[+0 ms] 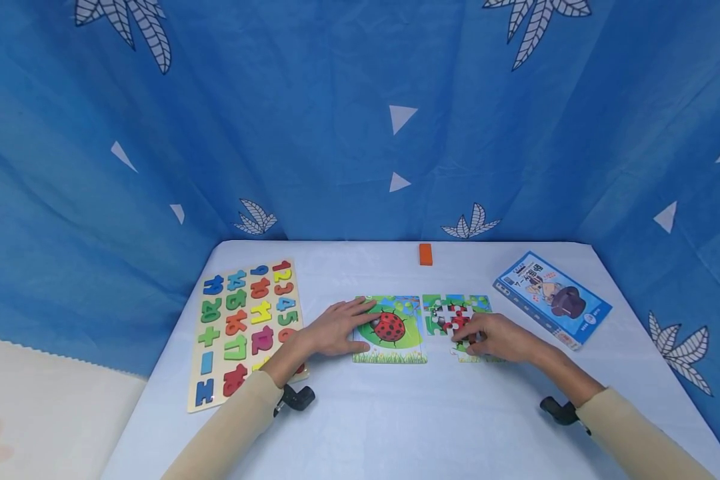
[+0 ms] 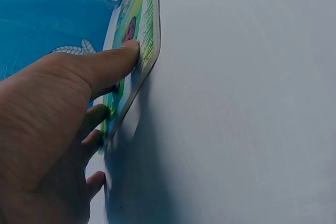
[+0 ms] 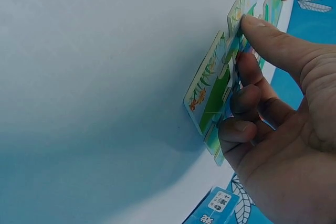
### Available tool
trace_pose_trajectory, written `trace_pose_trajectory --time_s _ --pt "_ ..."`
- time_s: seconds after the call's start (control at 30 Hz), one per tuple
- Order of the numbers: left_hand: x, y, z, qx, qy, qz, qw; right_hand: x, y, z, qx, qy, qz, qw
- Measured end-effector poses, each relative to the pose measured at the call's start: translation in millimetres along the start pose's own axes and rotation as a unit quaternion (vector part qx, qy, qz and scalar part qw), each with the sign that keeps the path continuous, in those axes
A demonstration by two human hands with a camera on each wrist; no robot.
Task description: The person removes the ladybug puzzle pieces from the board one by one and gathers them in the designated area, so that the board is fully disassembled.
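Note:
My left hand rests with fingers spread on the left edge of a square ladybug picture board. In the left wrist view its thumb presses the board's face near the bottom edge. To the right of the board lies a partly assembled jigsaw puzzle with a matching ladybug picture; its lower left corner is a gap. Over its lower part, my right hand has curled fingers and pinches a grass-edged puzzle piece between thumb and index finger. The hand hides some neighbouring pieces.
A wooden number board with coloured digits lies on the left, partly under the left forearm. A blue box lies at the right, beyond the right hand. An orange block sits near the table's back edge, before a blue curtain.

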State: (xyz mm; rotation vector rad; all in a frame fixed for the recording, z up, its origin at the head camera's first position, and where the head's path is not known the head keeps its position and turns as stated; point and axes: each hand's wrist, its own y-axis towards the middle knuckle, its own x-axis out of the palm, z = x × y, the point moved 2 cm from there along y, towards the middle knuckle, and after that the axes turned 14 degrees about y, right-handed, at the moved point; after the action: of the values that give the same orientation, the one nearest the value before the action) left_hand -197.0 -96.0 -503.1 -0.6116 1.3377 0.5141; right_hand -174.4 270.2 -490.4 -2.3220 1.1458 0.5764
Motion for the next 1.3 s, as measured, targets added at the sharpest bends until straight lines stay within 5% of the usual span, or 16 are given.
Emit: trace_pose_trajectory --time_s 0.3,0.53,0.93,1.3 --pt "-0.2 -1.8 0.6 0.003 0.017 -0.002 0.9998 1.0 1.5 -6.3 -0.005 -0.009 0.007 1.0" --pt "0.6 -1.6 -0.2 0.01 0.029 -0.013 0.9995 11.7 21.0 -22.1 -0.048 -0.027 0.003 0.998" --pt "3.4 0.3 -2.5 0.015 -0.001 -0.01 0.9998 60.0 73.6 -64.4 -0.101 -0.045 -0.018 0.994" --pt "3.0 0.1 -0.8 -0.025 -0.005 -0.011 0.9996 92.5 90.7 -82.6 -0.15 -0.079 -0.005 0.985"
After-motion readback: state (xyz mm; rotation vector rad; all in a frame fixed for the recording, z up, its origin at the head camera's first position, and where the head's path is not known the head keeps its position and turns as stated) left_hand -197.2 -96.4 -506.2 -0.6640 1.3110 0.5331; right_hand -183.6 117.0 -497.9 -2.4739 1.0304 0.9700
